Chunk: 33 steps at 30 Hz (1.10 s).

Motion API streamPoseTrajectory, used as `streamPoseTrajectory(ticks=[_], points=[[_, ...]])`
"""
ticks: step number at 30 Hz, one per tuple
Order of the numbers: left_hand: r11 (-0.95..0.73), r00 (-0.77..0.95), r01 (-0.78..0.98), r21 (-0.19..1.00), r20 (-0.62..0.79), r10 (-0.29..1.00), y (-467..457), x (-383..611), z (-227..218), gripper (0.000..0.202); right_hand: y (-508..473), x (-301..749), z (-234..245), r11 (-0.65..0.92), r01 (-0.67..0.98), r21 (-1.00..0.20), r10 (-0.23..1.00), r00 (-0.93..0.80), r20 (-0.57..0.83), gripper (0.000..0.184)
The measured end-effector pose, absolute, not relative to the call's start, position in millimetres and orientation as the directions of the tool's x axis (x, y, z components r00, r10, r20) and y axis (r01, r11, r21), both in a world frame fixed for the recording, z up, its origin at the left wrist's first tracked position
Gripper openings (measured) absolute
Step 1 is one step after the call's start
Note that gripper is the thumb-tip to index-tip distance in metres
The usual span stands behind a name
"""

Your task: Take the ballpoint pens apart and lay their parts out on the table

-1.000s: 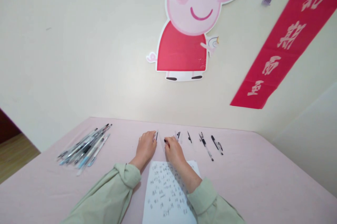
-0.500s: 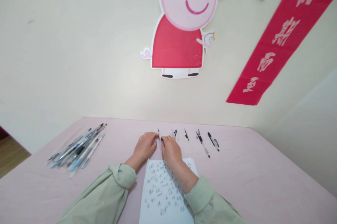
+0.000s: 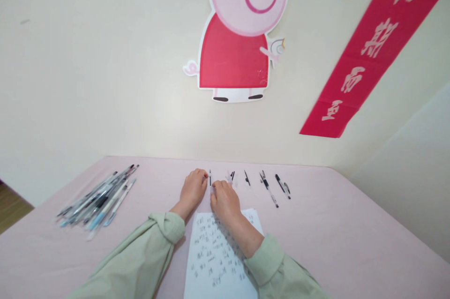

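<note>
— What lay on the desk (image 3: pixel 351 233)?
— Its pink top carried a heap of pens (image 3: pixel 96 200) at my left, a written sheet (image 3: pixel 218 261) in front of me, and a few separate pens (image 3: pixel 269 187) in a row near the far edge.

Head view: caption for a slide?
Left hand and right hand hold one pen beyond a written sheet; pen pile at left on pink table.

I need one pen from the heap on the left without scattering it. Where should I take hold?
Probably the outermost pen at the right edge of the heap: pinch its barrel mid-length, coming from the right over bare table, since it lies flat with no neighbour on that side.
</note>
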State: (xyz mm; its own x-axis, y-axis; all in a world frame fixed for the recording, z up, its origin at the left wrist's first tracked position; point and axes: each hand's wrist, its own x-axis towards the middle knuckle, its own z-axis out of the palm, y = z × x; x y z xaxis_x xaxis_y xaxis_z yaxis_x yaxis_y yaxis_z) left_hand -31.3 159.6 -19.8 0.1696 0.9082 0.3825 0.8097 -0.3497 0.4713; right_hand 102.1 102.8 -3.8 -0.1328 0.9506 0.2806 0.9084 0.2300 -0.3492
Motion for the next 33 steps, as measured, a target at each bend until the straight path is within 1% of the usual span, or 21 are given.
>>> streamPoseTrajectory(ticks=[5, 10, 13, 17, 22, 28, 33], points=[[-0.354, 0.18, 0.817, 0.455, 0.382, 0.907, 157.1, -30.5, -16.2, 0.013, 102.3, 102.2, -0.2, 0.223, 0.909, -0.351, 0.956, -0.134, 0.261, 0.017], [-0.301, 0.122, 0.834, 0.462, 0.378, 0.918, 157.9, -30.1, -18.2, 0.024, 100.1, 101.9, 2.1, 0.214, 0.919, -0.332, 0.963, -0.141, 0.231, 0.019], [-0.32, 0.155, 0.825, 0.466, 0.358, 0.921, 158.3, -29.6, -19.3, 0.024, 97.9, 100.2, 4.5, 0.214, 0.932, -0.294, 0.967, -0.159, 0.199, 0.022], [-0.36, 0.205, 0.807, 0.468, 0.349, 0.914, 158.5, -27.3, -18.6, 0.02, 97.9, 99.0, 5.7, 0.204, 0.94, -0.272, 0.967, -0.151, 0.204, 0.023], [-0.384, 0.229, 0.791, 0.477, 0.351, 0.908, 163.1, -19.6, -17.7, 0.016, 105.0, 102.7, 1.5, 0.163, 0.943, -0.29, 0.97, -0.1, 0.22, 0.021], [-0.389, 0.22, 0.763, 0.516, 0.359, 0.907, 169.6, -13.6, -19.9, 0.013, 111.6, 107.2, -2.2, 0.158, 0.933, -0.324, 0.969, -0.083, 0.233, 0.023], [-0.36, 0.16, 0.729, 0.582, 0.366, 0.917, 172.4, -17.5, -24.3, 0.013, 113.4, 111.1, -7.5, 0.168, 0.905, -0.39, 0.967, -0.075, 0.244, 0.03]])
